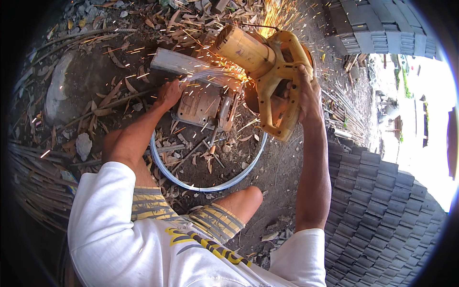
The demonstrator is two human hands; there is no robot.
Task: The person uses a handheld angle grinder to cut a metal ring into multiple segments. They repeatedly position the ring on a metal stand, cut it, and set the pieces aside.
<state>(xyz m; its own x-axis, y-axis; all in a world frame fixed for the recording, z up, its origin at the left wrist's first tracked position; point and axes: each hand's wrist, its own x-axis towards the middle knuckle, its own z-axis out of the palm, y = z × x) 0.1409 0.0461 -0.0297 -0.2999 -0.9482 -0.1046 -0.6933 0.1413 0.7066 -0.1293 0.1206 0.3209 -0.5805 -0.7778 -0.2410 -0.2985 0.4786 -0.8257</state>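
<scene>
A yellow cut-off saw [245, 51] stands tilted over its metal base [198, 106], and bright sparks spray around its disc. My right hand [308, 94] is closed around the saw's loop handle. A coil of silvery wire [210, 188] passes across the base under the disc, where the sparks are brightest, and its near side rests on the ground. At the coil's far left part, my left hand [169, 93] is closed on the wire, beside the base. The exact contact of disc and wire is hidden by glare and the saw body.
A grey metal bar [178, 61] lies behind the wire. Stacked grey blocks [373, 205] line the right, with more at the far right. Bundled thin rods [36, 177] lie at the left. Dry leaves, stones and a pale rock [58, 91] cover the dirt. My bent knee [246, 201] is near the coil.
</scene>
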